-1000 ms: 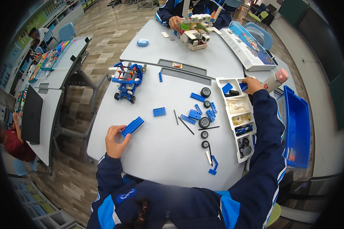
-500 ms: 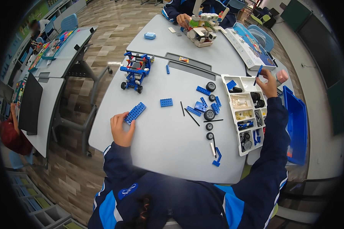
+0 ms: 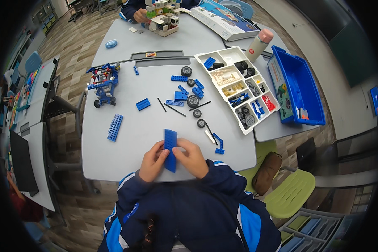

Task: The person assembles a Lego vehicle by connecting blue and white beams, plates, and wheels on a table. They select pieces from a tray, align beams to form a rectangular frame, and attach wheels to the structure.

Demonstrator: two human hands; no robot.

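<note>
Close to the table's near edge, my left hand (image 3: pixel 152 163) and my right hand (image 3: pixel 193 158) both grip a long blue building plate (image 3: pixel 170 147), one at each side. The plate stands roughly lengthwise away from me. A thick blue studded brick (image 3: pixel 115 127) lies on the left, with a smaller blue brick (image 3: pixel 143 104) beyond it. Farther off, a blue wheeled model (image 3: pixel 104 86) stands by the table's left edge. Black wheels (image 3: pixel 192 101), black rods (image 3: pixel 175 110) and blue pieces (image 3: pixel 180 96) are spread right of the middle.
A white compartment tray (image 3: pixel 242 124) of parts lies at the right, a blue bin (image 3: pixel 308 119) beyond it. Behind the tray stands a bottle (image 3: pixel 257 45). Across the table, another person's hand (image 3: pixel 141 16) touches a white model (image 3: pixel 163 21). A green chair (image 3: pixel 292 195) stands at the right.
My left hand has let go of the thick blue brick, which now lies on the table. My right hand has come from the tray with the blue plate, now held in both hands.
</note>
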